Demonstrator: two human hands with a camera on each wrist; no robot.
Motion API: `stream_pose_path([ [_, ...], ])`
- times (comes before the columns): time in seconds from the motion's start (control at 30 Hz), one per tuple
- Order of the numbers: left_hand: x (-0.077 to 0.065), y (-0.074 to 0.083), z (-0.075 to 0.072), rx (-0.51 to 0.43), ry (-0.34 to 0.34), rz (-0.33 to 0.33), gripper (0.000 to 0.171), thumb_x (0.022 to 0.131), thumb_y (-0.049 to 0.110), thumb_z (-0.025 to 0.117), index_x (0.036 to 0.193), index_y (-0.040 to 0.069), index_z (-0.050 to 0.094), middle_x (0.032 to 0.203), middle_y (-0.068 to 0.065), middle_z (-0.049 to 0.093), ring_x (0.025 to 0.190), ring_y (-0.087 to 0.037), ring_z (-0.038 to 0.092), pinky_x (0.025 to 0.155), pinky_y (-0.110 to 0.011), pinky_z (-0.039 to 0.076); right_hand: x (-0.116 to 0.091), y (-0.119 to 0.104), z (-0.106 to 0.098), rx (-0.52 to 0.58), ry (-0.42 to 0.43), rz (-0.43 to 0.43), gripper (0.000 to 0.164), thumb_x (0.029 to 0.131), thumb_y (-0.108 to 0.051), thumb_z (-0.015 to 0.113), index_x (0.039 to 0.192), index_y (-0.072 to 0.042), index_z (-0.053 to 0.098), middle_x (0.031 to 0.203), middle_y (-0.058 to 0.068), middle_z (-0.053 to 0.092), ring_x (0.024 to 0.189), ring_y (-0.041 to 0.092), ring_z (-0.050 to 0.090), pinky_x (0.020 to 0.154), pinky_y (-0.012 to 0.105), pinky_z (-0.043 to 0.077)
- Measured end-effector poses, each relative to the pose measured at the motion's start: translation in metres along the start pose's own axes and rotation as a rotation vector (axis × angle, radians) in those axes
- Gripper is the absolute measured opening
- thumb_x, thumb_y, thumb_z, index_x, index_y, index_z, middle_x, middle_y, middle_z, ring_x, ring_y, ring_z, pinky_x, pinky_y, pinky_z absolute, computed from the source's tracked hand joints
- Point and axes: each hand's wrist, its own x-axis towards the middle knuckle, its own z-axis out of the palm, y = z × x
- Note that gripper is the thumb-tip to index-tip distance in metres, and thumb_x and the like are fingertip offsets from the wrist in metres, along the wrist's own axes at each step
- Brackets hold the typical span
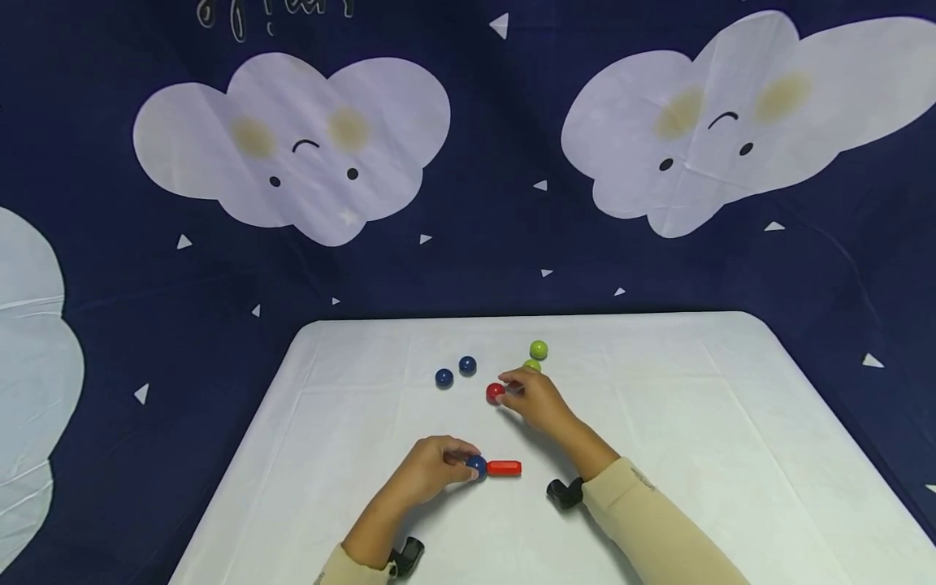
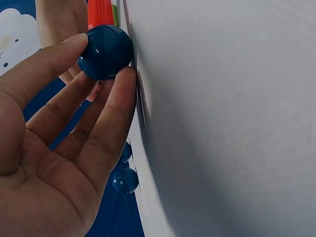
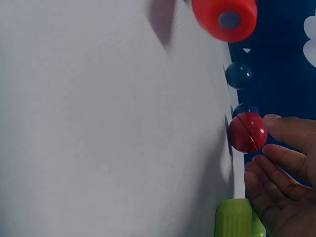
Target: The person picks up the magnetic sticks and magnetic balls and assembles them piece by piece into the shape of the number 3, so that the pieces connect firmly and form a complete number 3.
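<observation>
My left hand (image 1: 433, 470) pinches a blue ball (image 2: 106, 52) between thumb and fingertips. A short red rod (image 1: 504, 468) sticks out from that ball, pointing right. Further back, my right hand (image 1: 539, 400) is at a red ball (image 1: 494, 393). In the right wrist view, the thumb and index fingertip (image 3: 270, 149) lie at the near side of this red ball, without closing round it; contact is hard to tell. A ribbed green piece (image 3: 233, 218) sits below that hand in the same view.
Two blue balls (image 1: 467, 366) lie at the back of the white table (image 1: 351, 422). A green ball (image 1: 539, 349) rests behind my right hand, near another green piece (image 1: 532, 365) partly hidden by it. A dark blue cloth (image 1: 497, 162) with clouds hangs behind.
</observation>
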Motion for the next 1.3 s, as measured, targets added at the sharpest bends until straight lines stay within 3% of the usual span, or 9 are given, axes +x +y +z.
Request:
stream_pose_path([
  [0.67, -0.001, 0.001, 0.001, -0.014, -0.004, -0.013, 0.026, 0.083, 0.02, 0.082, 0.108, 0.013, 0.077, 0.096, -0.001, 0.074, 0.08, -0.013, 0.062, 0.068, -0.028, 0.049, 0.01, -0.006, 0.007, -0.053, -0.044, 0.003, 0.026, 0.087, -0.011, 0.079, 0.111, -0.005, 0.074, 0.107, 0.008, 0.071, 0.097, 0.017, 0.067, 0.089, 0.036, 0.056],
  [0.9, -0.001, -0.001, 0.001, -0.018, -0.002, -0.008, 0.026, 0.083, 0.021, 0.082, 0.107, 0.013, 0.077, 0.095, 0.0, 0.074, 0.081, -0.012, 0.063, 0.068, -0.028, 0.05, 0.002, -0.009, 0.006, -0.087, -0.089, 0.019, 0.023, 0.087, -0.012, 0.079, 0.109, -0.008, 0.075, 0.104, 0.004, 0.071, 0.093, 0.012, 0.064, 0.086, 0.033, 0.056],
  [1.3, 0.0, -0.001, 0.002, -0.005, 0.002, -0.005, 0.026, 0.083, 0.021, 0.082, 0.107, 0.014, 0.078, 0.095, 0.0, 0.074, 0.08, -0.012, 0.062, 0.07, -0.029, 0.05, -0.02, -0.012, 0.001, -0.17, -0.112, -0.021, 0.023, 0.088, -0.015, 0.078, 0.11, -0.008, 0.075, 0.102, 0.001, 0.071, 0.092, 0.011, 0.062, 0.089, 0.036, 0.055],
])
